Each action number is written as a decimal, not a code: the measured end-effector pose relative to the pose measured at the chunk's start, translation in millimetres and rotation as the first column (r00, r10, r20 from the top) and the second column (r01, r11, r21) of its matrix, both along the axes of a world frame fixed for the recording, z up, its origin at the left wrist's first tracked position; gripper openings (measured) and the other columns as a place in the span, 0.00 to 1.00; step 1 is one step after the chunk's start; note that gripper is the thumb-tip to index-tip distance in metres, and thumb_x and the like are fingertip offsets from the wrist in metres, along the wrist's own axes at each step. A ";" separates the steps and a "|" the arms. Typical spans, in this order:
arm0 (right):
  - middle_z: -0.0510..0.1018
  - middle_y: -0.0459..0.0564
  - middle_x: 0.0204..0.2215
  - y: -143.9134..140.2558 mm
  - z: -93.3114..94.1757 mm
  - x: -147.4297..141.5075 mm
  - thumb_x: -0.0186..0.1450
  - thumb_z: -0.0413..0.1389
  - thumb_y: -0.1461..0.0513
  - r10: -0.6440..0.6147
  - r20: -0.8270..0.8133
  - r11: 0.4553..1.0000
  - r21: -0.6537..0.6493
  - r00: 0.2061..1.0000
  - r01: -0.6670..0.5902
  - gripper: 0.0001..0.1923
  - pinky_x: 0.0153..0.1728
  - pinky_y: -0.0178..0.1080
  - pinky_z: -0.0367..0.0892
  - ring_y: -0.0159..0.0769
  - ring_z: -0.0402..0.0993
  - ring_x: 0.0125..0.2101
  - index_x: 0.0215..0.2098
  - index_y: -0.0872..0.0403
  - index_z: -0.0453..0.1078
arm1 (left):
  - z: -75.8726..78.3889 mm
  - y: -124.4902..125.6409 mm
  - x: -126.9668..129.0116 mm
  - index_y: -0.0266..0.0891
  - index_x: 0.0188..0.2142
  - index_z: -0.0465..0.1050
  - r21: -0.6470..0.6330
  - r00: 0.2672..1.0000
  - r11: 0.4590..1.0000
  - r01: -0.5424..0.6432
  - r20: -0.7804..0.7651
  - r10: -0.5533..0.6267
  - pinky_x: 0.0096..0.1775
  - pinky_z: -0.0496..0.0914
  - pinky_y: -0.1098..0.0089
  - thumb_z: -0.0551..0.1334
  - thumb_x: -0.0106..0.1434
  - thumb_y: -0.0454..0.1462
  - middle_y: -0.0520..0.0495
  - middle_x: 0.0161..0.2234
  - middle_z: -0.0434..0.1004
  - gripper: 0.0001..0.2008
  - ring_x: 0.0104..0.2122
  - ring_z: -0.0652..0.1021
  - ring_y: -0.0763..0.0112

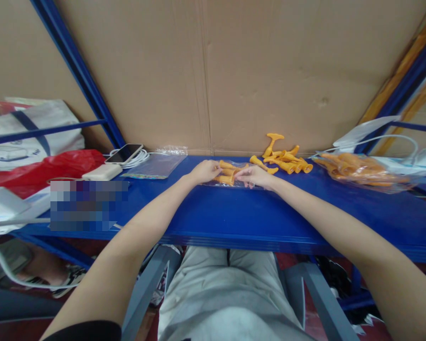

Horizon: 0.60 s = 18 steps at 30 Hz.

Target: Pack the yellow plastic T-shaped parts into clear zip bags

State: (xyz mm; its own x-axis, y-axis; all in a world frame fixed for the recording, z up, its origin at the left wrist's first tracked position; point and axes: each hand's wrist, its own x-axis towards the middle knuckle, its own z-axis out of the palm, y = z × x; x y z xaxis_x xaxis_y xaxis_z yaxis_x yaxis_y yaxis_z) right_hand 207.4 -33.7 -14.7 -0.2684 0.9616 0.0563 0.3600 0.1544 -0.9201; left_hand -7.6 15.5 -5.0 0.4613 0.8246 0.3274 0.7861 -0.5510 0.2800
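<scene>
On the blue shelf (220,213) lies a clear plastic bag (241,186) with several yellow-orange plastic pieces (227,180) in it; they look like T-shaped handles with flared ends. My left hand (206,172) is closed on the bag's left side, fingertips close to the pieces. From the right, my right hand (257,176) pinches the bag near its other side. Exactly what the fingertips press on is too small to see. Behind my right hand is a loose pile of the same orange pieces (287,163), one standing upright against the cardboard.
A filled bag of orange pieces (362,171) sits at the right. Flat clear bags (156,163), a phone (124,154) on a coiled white cable, and a white power bank (102,172) lie left. A cardboard wall (213,76) closes the back; blue posts (78,71) flank it.
</scene>
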 end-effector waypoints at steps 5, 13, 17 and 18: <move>0.74 0.44 0.19 2.5 -0.5 0.9 0.63 0.58 0.70 0.013 0.070 1.000 -0.012 0.997 -0.012 0.10 0.15 0.25 0.61 0.23 0.66 0.18 0.41 0.58 0.79 | -0.1 -1.2 2.7 0.40 0.35 0.79 0.048 0.994 0.999 -0.009 -0.105 0.014 0.39 0.69 0.71 0.58 0.65 0.40 0.46 0.34 0.82 0.11 0.36 0.80 0.64; 0.78 0.49 0.32 -0.8 1.8 -5.3 0.64 0.55 0.71 -0.050 0.096 0.999 0.002 0.994 0.050 0.19 0.18 0.26 0.62 0.25 0.68 0.23 0.53 0.58 0.73 | 1.8 -5.3 4.5 0.39 0.41 0.78 0.058 0.981 0.998 -0.037 -0.190 0.048 0.42 0.70 0.71 0.58 0.66 0.38 0.45 0.39 0.83 0.11 0.41 0.81 0.62; 0.78 0.49 0.35 1.3 -0.7 -5.8 0.63 0.55 0.71 -0.065 0.054 0.998 0.013 0.996 0.065 0.21 0.16 0.26 0.62 0.24 0.68 0.22 0.55 0.57 0.72 | 0.2 -4.1 4.5 0.41 0.45 0.79 0.070 0.985 0.997 -0.021 -0.171 0.033 0.48 0.70 0.69 0.58 0.66 0.37 0.45 0.47 0.81 0.12 0.47 0.79 0.61; 0.78 0.49 0.36 1.8 -1.2 -6.1 0.63 0.55 0.72 -0.069 0.040 0.998 0.014 0.997 0.069 0.21 0.16 0.26 0.62 0.24 0.68 0.21 0.54 0.57 0.72 | -0.3 -3.4 4.5 0.42 0.46 0.79 0.066 0.985 0.998 -0.017 -0.169 0.028 0.50 0.70 0.69 0.58 0.66 0.37 0.47 0.48 0.81 0.13 0.49 0.79 0.62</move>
State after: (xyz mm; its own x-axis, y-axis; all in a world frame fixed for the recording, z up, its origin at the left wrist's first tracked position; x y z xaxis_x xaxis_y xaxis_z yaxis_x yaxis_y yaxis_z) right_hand 201.4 -31.9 -15.9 -0.2038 0.9772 0.0594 0.4071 0.1398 -0.9026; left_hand -3.1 12.1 -5.3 0.4962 0.8152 0.2987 0.8317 -0.5450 0.1058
